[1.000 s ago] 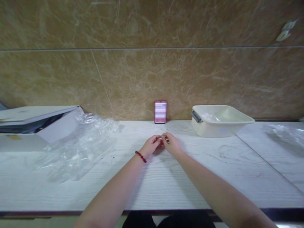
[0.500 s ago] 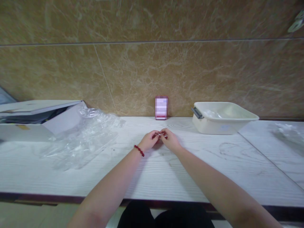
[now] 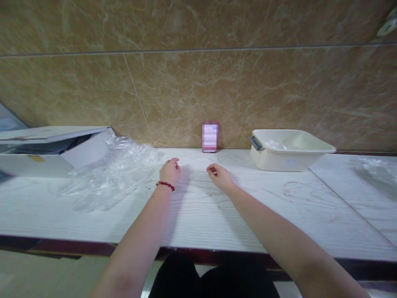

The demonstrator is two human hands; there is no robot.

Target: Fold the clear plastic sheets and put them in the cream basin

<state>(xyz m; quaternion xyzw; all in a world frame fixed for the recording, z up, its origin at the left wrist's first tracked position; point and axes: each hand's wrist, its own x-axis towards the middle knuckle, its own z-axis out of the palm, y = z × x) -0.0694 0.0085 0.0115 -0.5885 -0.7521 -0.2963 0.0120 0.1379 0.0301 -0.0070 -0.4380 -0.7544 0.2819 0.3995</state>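
Observation:
My left hand (image 3: 170, 170), with a dark red beaded bracelet (image 3: 166, 184) at its wrist, is over the white wood-grain tabletop (image 3: 192, 211), close to the crumpled clear plastic (image 3: 114, 174). Its index finger reaches forward and the thumb is a little apart from it; nothing shows between them. To the right, my right hand (image 3: 219, 177) has its fingers curled in towards the thumb. Whatever the fingertips pinch, if anything, is too small to make out. A phone (image 3: 210, 137) with a lit, blurred screen leans upright against the wall beyond both hands.
A cream plastic bin (image 3: 279, 161) with a grey handle stands back right, clear plastic inside it. At the left lies a partly open white box (image 3: 83, 153) holding dark contents. More clear plastic (image 3: 378, 169) lies far right. Brown marble-look wall (image 3: 173, 91) bounds the back.
My hands were together at the middle, fingertips meeting on something tiny. They have parted: my left hand moved left towards the plastic, while my right hand stayed nearly in place.

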